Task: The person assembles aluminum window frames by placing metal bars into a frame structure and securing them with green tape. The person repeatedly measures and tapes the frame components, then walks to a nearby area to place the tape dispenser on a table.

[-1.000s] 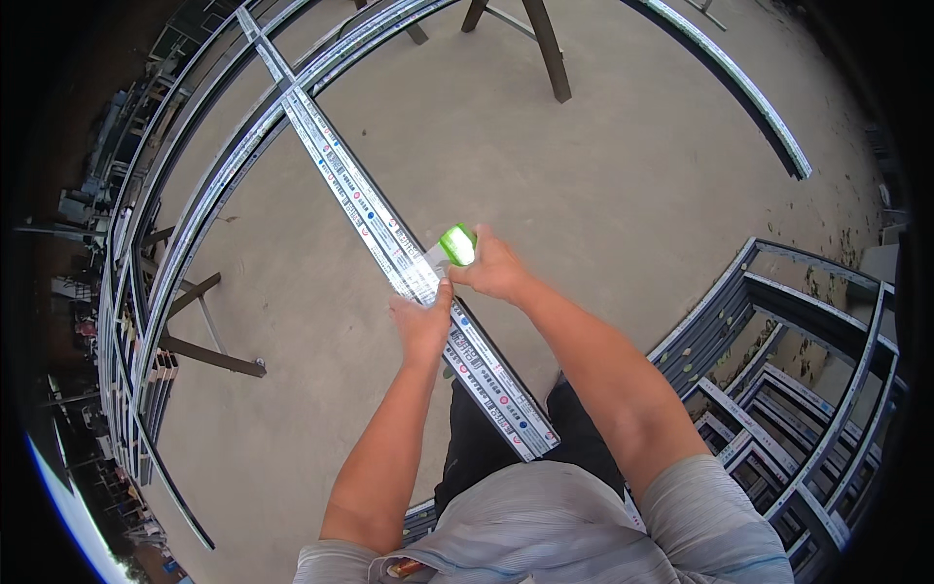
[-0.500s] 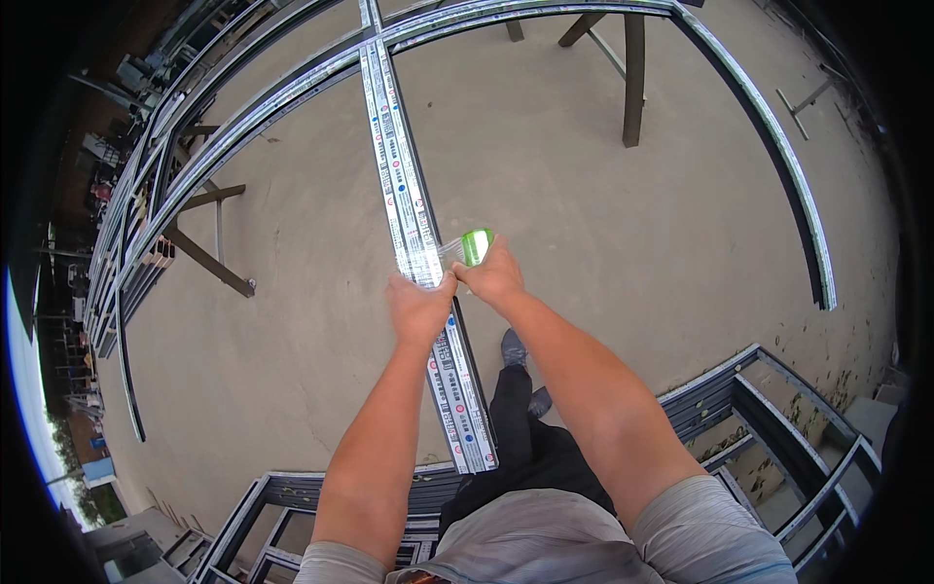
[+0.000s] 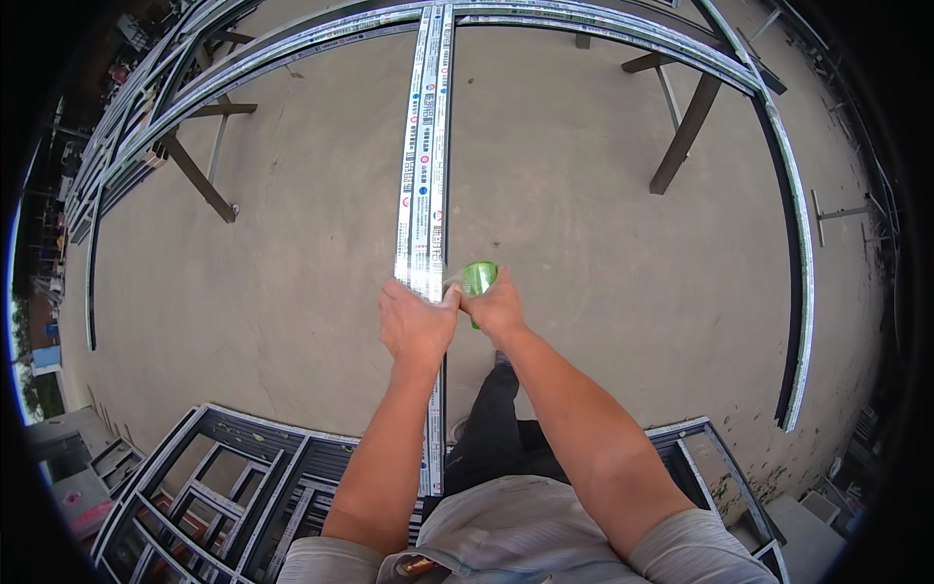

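Ahead of the grip, frame members [image 3: 623,37], seemingly in place across the bar's far end, are slim, dark-sided and faced with silvery film. The long bar [image 3: 420,175] runs from them back beneath the left hand [image 3: 416,321]; printed film covers its visible top, flat, glossy and banded lengthwise. That hand clasps it from edge to edge. Just beside it, the right hand [image 3: 494,307] is closed on a green roll [image 3: 479,277], rounded and shiny. Between the hands a thin, clear strip seems to join roll and bar, apparently uncut; turns already under the left palm cannot be told.
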A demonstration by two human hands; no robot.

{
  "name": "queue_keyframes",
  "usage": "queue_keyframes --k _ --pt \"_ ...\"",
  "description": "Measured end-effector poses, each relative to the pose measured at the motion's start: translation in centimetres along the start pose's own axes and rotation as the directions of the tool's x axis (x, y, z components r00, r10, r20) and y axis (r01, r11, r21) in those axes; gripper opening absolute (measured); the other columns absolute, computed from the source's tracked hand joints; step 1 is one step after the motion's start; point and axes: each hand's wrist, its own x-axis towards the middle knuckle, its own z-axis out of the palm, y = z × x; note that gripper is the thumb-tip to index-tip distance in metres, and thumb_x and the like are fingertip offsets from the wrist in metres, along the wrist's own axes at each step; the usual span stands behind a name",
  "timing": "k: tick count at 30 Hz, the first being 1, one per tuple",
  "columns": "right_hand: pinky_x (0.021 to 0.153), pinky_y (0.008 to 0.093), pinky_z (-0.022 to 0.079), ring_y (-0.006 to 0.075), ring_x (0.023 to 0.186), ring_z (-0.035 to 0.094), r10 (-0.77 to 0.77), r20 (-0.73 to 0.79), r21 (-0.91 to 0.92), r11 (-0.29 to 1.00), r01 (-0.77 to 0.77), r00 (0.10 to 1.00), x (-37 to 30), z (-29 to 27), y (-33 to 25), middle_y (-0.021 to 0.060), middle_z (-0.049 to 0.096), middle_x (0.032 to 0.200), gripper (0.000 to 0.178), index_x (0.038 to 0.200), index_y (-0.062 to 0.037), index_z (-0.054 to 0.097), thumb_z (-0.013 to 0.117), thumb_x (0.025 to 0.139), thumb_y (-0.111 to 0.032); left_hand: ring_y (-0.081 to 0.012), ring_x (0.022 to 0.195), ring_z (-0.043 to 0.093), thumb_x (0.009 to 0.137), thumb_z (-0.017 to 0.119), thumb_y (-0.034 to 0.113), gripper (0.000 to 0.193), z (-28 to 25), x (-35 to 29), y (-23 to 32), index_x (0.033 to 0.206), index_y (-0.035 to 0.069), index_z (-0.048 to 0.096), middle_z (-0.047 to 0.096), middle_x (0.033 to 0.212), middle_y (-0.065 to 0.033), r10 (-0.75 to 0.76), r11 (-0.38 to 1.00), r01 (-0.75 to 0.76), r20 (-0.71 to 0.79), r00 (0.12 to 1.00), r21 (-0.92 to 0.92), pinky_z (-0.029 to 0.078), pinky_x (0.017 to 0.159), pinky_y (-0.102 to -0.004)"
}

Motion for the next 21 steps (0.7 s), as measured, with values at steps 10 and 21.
queue_keyframes --k 10,21 --pt "0.103 0.0496 0.053 0.0413 0.128 0.063 0.053 0.068 -0.227 0.973 -0.036 0.996 -0.1 -0.9 -1.2 0.0265 0.063 0.136 0.092 0.141 -0.005 0.043 0.084 0.079 -0.059 -0.0425 0.115 0.063 0.078 0.089 0.046 0.075 0.4 -0.3 0.5 0.119 -0.004 0.052 0.061 0.118 -0.0229 -0.07 0.997 0.071 -0.01 0.997 0.039 0.055 0.096 -0.0508" --pt "0.104 0.0491 0.053 0.0421 0.128 0.062 0.023 0.099 -0.432 0.902 0.023 0.995 -0.1 -1.7 -2.4 0.0276 0.059 0.139 0.098 0.143 -0.0065 0.041 0.081 0.079 -0.068 -0.0436 0.111 0.066 0.077 0.09 0.045 0.078 1.5 -0.2 0.4 0.123 -0.005 0.051 0.063 0.118 -0.0243 -0.07 0.992 0.081 -0.12 0.99 0.093 0.056 0.094 -0.0499"
